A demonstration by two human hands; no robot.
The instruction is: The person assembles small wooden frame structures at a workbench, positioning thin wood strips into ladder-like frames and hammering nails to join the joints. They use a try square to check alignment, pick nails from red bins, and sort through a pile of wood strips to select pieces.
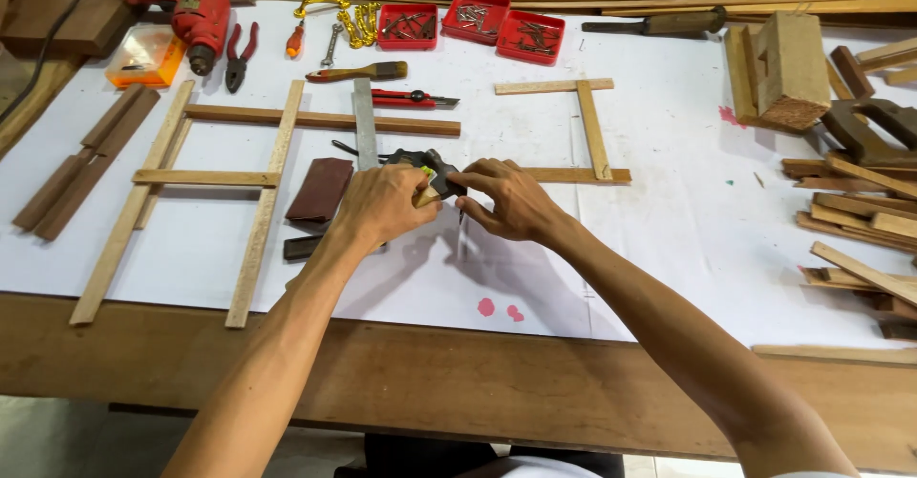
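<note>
Two hands: both met over one small dark tool at the middle of the white-covered bench.
Left hand: curled shut around a small wooden piece, the thumb and fingers pinching it against the tool.
Right hand: fingers closed on the dark tool from the right side, fingertips touching its body.
Dark tool: a small black-and-metal hand tool with a touch of yellow, lying just beside the steel ruler; its exact kind could not be told.
Steel ruler: lay flat, running away from the hands toward the far edge.
Sandpaper block: a brown pad just left of the left hand, with a dark flat strip in front of it.
Wooden frame: long slats crossed like a ladder, well left of the hands.
Smaller frame: three slats joined beyond the right hand.
Utility knife: red, beside a wooden-handled chisel, near the ruler's far end.
Red trays: three, holding screws or nails, at the far edge.
Electric drill: red, far left, next to pliers.
Wood offcuts: piled at the right edge.
Bench: bare brown wood along the near edge.
</note>
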